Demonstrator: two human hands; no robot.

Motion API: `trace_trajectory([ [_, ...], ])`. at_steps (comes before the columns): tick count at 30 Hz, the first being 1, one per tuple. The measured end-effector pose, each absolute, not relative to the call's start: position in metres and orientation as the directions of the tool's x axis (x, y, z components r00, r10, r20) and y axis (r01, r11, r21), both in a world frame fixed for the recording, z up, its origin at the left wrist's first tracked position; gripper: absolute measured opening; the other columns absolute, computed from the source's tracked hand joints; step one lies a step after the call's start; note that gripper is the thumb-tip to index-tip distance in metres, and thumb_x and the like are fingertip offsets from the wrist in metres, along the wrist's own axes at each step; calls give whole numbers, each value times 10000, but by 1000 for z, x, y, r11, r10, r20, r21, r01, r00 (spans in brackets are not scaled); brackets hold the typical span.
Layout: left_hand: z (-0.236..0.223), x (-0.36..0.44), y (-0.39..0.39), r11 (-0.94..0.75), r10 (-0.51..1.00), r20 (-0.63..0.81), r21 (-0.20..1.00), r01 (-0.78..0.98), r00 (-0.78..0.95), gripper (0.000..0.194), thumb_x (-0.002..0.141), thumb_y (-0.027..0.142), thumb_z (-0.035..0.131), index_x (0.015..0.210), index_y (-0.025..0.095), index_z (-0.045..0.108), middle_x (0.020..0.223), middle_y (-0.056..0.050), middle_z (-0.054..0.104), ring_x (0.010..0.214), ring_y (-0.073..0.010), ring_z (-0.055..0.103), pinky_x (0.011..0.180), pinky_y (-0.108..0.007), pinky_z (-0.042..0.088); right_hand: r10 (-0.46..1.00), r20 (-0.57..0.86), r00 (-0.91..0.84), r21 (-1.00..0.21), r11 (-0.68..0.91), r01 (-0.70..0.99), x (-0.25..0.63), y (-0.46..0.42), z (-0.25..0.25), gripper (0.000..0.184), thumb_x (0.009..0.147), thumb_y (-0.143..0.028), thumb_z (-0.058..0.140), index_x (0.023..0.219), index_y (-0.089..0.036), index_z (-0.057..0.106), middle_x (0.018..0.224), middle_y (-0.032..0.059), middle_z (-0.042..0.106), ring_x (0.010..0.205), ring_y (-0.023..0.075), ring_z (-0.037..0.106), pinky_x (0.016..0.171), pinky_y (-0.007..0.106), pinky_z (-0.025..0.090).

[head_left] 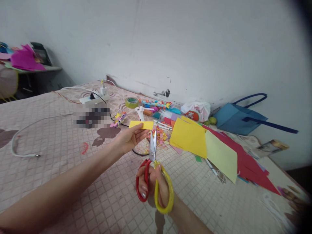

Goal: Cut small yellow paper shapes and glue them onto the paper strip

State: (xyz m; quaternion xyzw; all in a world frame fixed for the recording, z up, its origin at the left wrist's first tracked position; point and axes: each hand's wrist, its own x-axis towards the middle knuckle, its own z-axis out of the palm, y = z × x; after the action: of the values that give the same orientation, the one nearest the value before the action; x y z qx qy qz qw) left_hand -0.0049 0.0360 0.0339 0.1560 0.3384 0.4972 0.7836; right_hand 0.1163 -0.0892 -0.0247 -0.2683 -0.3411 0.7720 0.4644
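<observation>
A narrow yellow paper strip [147, 125] is pinched between the thumb and fingers of my left hand [130, 139], out over the table. My right hand [154, 182] has its fingers through the handles of a pair of scissors [152, 149], one handle red and one yellow. The blades point away from me and stand a little apart. Their tips are just below the strip's right end; whether they touch it I cannot tell. Behind the strip stands a white glue gun [140, 112]. Small coloured paper scraps [161, 136] lie beyond the blades.
To the right lie yellow sheets [187, 136], a pale green sheet [221, 152] and red paper [248, 169]. A blue bag [240, 118] stands by the wall. At the back left are green tape [132, 102] and a power strip [85, 100] with cables across the tablecloth [56, 130].
</observation>
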Motion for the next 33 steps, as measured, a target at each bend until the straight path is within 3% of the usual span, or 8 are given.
trace_trajectory([
  [22,28,12,13,508,860,-371,543,-669,351,100,831,95,527,784,79,615,691,-83,701,605,-131,682,597,-184,574,906,-28,-422,-747,-299,-593,117,-83,-14,616,696,-750,423,765,-159,583,516,-32,426,442,103,392,447,224,316],
  [33,28,14,11,510,857,-390,544,-666,337,86,822,84,537,776,83,611,681,-83,698,596,-132,681,589,-186,577,904,-63,-423,-701,-342,-626,116,-85,-16,626,641,-797,428,694,-178,503,450,-67,377,392,82,347,410,203,284],
])
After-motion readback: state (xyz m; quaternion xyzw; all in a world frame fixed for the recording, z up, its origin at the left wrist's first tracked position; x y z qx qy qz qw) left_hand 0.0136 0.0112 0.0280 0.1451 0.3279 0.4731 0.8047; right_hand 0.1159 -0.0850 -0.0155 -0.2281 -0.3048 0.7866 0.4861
